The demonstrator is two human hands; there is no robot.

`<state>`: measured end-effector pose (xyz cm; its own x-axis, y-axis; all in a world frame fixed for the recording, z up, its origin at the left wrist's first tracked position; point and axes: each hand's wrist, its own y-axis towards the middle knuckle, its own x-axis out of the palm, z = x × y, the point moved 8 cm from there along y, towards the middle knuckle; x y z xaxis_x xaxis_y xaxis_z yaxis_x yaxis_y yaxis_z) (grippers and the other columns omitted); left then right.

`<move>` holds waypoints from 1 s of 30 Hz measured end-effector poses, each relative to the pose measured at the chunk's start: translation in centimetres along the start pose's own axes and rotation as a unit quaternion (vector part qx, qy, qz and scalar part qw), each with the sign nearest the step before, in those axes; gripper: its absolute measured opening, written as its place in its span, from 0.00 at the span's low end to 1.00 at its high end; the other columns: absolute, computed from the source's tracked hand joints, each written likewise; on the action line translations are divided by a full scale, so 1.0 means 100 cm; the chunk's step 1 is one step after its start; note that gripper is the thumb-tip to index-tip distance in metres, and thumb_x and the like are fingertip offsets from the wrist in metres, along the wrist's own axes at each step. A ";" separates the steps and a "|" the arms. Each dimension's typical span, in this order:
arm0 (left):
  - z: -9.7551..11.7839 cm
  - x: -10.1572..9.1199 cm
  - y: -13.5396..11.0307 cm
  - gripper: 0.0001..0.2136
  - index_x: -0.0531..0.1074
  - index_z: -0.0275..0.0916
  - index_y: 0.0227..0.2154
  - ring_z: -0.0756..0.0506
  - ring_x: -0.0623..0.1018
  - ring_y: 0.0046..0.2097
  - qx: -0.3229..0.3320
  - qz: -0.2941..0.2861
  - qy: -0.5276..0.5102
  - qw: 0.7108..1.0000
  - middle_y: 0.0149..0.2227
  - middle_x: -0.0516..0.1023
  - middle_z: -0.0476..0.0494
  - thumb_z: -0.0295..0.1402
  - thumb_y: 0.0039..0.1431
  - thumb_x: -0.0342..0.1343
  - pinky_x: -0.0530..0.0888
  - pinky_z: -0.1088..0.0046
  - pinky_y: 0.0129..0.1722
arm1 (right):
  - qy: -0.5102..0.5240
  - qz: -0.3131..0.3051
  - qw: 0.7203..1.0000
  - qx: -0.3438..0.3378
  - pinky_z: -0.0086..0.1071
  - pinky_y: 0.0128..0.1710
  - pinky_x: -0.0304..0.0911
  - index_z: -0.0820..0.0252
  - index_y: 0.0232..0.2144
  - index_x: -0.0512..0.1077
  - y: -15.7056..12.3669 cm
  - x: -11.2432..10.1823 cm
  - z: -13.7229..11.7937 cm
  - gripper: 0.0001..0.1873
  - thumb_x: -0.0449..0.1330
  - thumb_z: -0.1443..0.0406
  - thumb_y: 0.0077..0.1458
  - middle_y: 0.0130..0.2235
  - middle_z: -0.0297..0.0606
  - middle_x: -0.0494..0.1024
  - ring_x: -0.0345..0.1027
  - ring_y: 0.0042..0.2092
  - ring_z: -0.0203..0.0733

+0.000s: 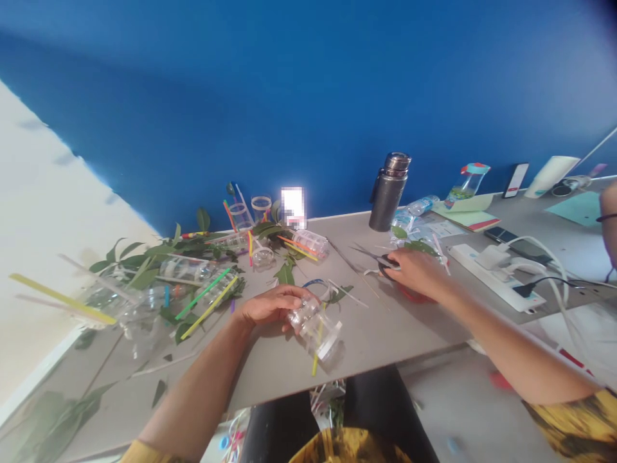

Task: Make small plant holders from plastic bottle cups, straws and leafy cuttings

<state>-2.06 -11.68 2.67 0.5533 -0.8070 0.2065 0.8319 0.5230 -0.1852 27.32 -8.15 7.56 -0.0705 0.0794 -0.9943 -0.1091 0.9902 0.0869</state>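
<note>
Grey surface, six o'clock: left hand curls round light, crushable plastic bottle; right hand grips scissors.

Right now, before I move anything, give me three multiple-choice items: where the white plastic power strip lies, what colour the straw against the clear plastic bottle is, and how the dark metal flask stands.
1. Where is the white plastic power strip?
A. To the right of the right hand
B. Beneath the green leaves
C. On the floor

2. What colour is the straw against the clear plastic bottle in the left hand?
A. Blue
B. Yellow
C. Pink

3. How does the dark metal flask stand?
A. Lying on its side
B. Held in a hand
C. Upright on the grey table

1: A, the strip lies past the right hand, which is on the black-handled scissors.
2: B, the yellow end shows below the bottle.
3: C, it stands on its base, untouched.
</note>
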 end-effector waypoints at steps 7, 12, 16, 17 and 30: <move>0.007 -0.008 -0.003 0.28 0.80 0.33 0.51 0.47 0.77 0.30 0.052 0.037 -0.037 0.997 0.35 0.79 0.38 0.46 0.52 0.69 0.73 0.76 0.24 | -0.047 -0.142 0.989 0.005 0.32 0.29 0.52 0.62 0.30 0.79 0.033 0.030 0.010 0.11 0.64 0.59 0.56 0.36 0.47 0.82 0.75 0.36 0.46; 0.005 -0.017 -0.003 0.28 0.78 0.35 0.54 0.46 0.78 0.34 0.060 0.072 -0.067 0.993 0.41 0.79 0.36 0.43 0.52 0.70 0.75 0.75 0.27 | 0.016 -0.227 0.972 -0.061 0.31 0.29 0.52 0.57 0.29 0.80 0.043 0.034 0.013 0.07 0.69 0.60 0.49 0.29 0.36 0.80 0.72 0.31 0.42; 0.000 -0.021 -0.001 0.27 0.78 0.36 0.54 0.47 0.77 0.33 0.065 0.084 -0.085 0.991 0.42 0.79 0.35 0.43 0.53 0.70 0.75 0.74 0.27 | -0.027 -0.124 0.991 -0.047 0.32 0.30 0.52 0.58 0.27 0.78 0.052 0.024 0.018 0.08 0.68 0.59 0.51 0.34 0.42 0.81 0.73 0.35 0.44; 0.000 -0.021 -0.001 0.27 0.78 0.36 0.54 0.47 0.77 0.33 0.066 0.083 -0.086 0.991 0.43 0.79 0.35 0.43 0.52 0.70 0.75 0.74 0.27 | -0.035 -0.103 0.993 -0.039 0.32 0.30 0.52 0.59 0.26 0.77 0.053 0.024 0.019 0.09 0.67 0.60 0.52 0.33 0.43 0.80 0.73 0.35 0.45; 0.009 -0.022 -0.002 0.28 0.78 0.37 0.54 0.45 0.79 0.35 0.096 0.116 -0.080 0.985 0.48 0.79 0.33 0.43 0.52 0.71 0.75 0.73 0.31 | 0.291 0.007 0.949 -0.121 0.33 0.41 0.69 0.53 0.46 0.80 -0.006 -0.016 -0.038 0.13 0.61 0.57 0.63 0.45 0.39 0.81 0.74 0.40 0.41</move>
<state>-3.42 -9.79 3.09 0.7164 -0.6140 0.3313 0.6660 0.7433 -0.0626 23.73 -9.29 9.31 -0.6010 -0.0549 -0.7973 -0.3245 0.9285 0.1807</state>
